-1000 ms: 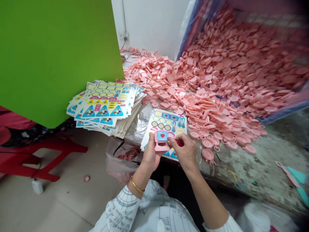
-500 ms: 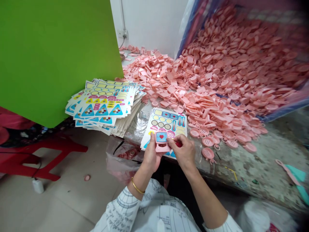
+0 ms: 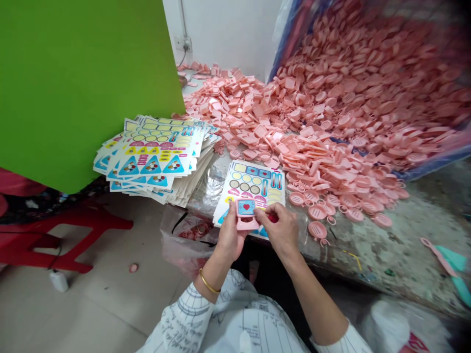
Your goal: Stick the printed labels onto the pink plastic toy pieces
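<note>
My left hand (image 3: 230,235) is closed around the edge of a small pink plastic toy monitor (image 3: 247,225). On its face lies a blue sticker (image 3: 247,208) with a red heart. My right hand (image 3: 281,230) is closed, with thumb and forefinger touching the sticker's right edge. Tucked in those fingers is a slim red-handled tool (image 3: 273,217), mostly hidden, so its exact kind does not show. Beneath both hands, a sticker sheet (image 3: 253,169) with hearts, circles and thermometers lies at the table's front edge, partly covered.
Stacked sticker sheets (image 3: 154,147) stand at the left, against a green panel (image 3: 84,88). Loose pink plastic parts (image 3: 253,108) spread over the table (image 3: 397,245) from a tipped blue-rimmed crate (image 3: 430,169). A red stool (image 3: 73,250) stands on the floor, and a plastic bag (image 3: 172,245) hangs below the edge.
The view has shifted slightly. Both hands keep the same hold on the toy monitor, and the right fingertips stay at the sticker's edge.
</note>
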The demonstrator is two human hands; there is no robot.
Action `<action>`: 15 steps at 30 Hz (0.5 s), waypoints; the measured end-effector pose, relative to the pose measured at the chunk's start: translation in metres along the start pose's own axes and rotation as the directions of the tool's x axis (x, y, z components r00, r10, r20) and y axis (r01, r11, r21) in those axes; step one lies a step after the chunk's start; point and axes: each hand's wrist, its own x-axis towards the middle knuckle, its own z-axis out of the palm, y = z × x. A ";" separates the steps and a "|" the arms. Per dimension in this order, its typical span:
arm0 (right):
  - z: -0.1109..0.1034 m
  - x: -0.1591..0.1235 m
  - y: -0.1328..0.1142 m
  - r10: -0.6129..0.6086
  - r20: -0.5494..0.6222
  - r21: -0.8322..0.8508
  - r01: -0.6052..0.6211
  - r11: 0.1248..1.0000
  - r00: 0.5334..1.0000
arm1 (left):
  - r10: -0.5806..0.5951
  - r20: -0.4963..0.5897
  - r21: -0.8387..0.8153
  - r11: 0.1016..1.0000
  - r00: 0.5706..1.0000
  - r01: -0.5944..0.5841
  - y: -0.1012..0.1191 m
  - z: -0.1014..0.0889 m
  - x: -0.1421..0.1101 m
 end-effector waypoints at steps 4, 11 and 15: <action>0.000 0.000 0.001 -0.003 0.005 0.015 0.003 1.000 1.000 | 0.003 0.010 -0.001 1.000 1.000 -0.003 -0.003 -0.002 0.002; -0.006 0.000 -0.001 -0.002 -0.021 0.006 0.002 1.000 1.000 | -0.013 0.012 -0.024 1.000 1.000 0.013 -0.004 -0.005 0.004; -0.007 -0.001 0.000 -0.009 -0.009 -0.005 0.009 1.000 1.000 | -0.021 -0.001 -0.028 0.999 1.000 0.021 -0.004 -0.005 0.005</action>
